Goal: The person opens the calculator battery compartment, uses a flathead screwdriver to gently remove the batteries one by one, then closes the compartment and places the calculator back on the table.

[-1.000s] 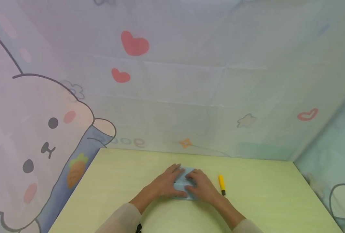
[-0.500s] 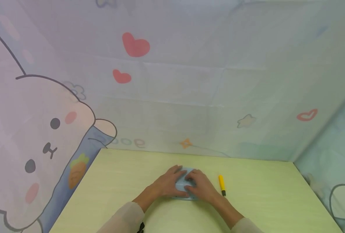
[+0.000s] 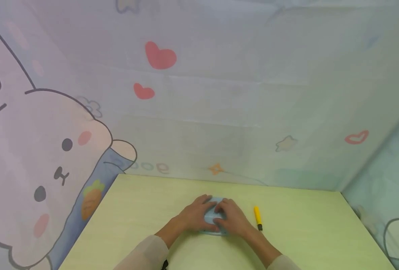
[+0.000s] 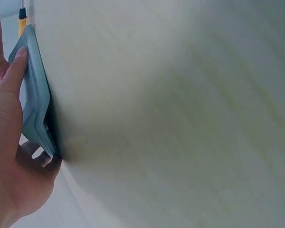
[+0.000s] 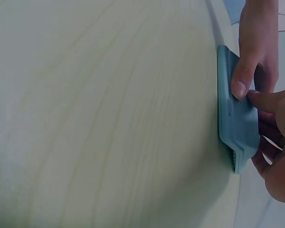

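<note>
A flat light-blue plastic case [image 3: 212,215] with angled edges lies on the table between my two hands. My left hand [image 3: 196,215] holds its left side; in the left wrist view the thumb lies along the top of the case [image 4: 35,88] and other fingers wrap its end edge. My right hand [image 3: 233,219] holds the opposite side, and in the right wrist view its thumb touches the top of the case [image 5: 238,118] while the fingers curl at the edge. Both hands cover much of the case, and its underside is hidden.
A yellow-handled tool with a black end [image 3: 258,217], perhaps a screwdriver, lies right of my right hand. Part of a small dark object [image 3: 165,264] shows beside my left sleeve. A printed cloth backdrop [image 3: 199,123] stands behind the pale yellow table [image 3: 304,217].
My left hand has shifted slightly right over the case and hides more of it. The right hand stays almost still. The whole head view has tilted a little, so the scene sits lower.
</note>
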`<state>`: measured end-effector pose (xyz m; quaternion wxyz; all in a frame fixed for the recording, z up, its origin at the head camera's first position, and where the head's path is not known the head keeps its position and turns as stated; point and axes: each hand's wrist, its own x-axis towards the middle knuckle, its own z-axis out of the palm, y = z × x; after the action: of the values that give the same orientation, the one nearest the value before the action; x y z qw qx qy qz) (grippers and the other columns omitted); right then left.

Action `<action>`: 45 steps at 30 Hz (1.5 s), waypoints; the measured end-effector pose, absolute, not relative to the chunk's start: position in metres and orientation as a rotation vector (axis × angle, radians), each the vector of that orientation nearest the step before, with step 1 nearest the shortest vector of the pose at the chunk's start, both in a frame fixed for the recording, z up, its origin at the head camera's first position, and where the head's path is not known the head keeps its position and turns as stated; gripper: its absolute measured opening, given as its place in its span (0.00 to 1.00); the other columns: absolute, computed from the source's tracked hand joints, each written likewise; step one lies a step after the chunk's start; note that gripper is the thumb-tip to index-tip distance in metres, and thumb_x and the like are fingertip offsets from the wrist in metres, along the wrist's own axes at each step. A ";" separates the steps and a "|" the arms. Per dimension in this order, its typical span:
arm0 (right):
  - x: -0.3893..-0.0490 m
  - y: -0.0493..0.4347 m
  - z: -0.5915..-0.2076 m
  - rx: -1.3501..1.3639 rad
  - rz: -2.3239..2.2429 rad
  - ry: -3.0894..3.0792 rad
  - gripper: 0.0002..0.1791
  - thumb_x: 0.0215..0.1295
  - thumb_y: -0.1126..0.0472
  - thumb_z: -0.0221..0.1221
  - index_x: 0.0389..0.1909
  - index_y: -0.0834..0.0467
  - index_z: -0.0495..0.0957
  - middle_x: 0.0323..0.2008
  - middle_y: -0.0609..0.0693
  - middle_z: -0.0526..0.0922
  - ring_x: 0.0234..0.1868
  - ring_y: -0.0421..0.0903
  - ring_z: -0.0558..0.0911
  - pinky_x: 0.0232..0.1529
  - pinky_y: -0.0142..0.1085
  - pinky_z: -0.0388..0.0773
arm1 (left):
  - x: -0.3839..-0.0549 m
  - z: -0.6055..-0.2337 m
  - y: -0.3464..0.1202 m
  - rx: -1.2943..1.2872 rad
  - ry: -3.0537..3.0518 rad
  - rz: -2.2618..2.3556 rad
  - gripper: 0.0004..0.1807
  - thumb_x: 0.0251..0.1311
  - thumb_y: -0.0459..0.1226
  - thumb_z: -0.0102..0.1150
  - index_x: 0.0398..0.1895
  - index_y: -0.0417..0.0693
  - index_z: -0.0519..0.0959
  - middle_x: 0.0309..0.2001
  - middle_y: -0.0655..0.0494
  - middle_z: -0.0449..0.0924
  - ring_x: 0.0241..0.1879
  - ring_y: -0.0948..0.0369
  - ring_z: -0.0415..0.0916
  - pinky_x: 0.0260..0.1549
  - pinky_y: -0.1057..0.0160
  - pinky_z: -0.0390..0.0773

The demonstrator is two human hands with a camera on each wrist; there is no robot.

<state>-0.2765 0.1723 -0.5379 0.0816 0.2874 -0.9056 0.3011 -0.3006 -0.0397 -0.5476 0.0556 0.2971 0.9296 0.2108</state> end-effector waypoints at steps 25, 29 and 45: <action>-0.278 0.172 -0.539 0.843 0.955 -2.694 0.12 0.61 0.63 0.74 0.40 0.57 0.80 0.39 0.46 0.79 0.46 0.47 0.76 0.50 0.46 0.78 | -0.301 -0.547 -0.036 0.875 2.825 0.601 0.53 0.52 0.71 0.71 0.79 0.62 0.69 0.83 0.50 0.57 0.82 0.48 0.51 0.67 0.38 0.73; -0.278 0.173 -0.538 0.850 0.966 -2.675 0.13 0.61 0.63 0.74 0.41 0.57 0.80 0.40 0.46 0.80 0.46 0.48 0.77 0.50 0.46 0.78 | -0.300 -0.544 -0.036 0.878 2.823 0.614 0.53 0.52 0.71 0.71 0.79 0.60 0.69 0.83 0.49 0.57 0.82 0.47 0.52 0.68 0.38 0.72; -0.280 0.175 -0.544 0.879 0.908 -2.646 0.12 0.65 0.59 0.73 0.45 0.57 0.83 0.42 0.46 0.82 0.47 0.47 0.79 0.50 0.46 0.80 | -0.300 -0.544 -0.036 0.877 2.827 0.609 0.52 0.53 0.71 0.71 0.78 0.60 0.70 0.82 0.49 0.57 0.82 0.47 0.52 0.67 0.38 0.73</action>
<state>-0.2804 0.1755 -0.5443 0.1046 0.2982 -0.8974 0.3079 -0.2996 -0.0357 -0.5437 0.0597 0.2896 0.9338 0.2013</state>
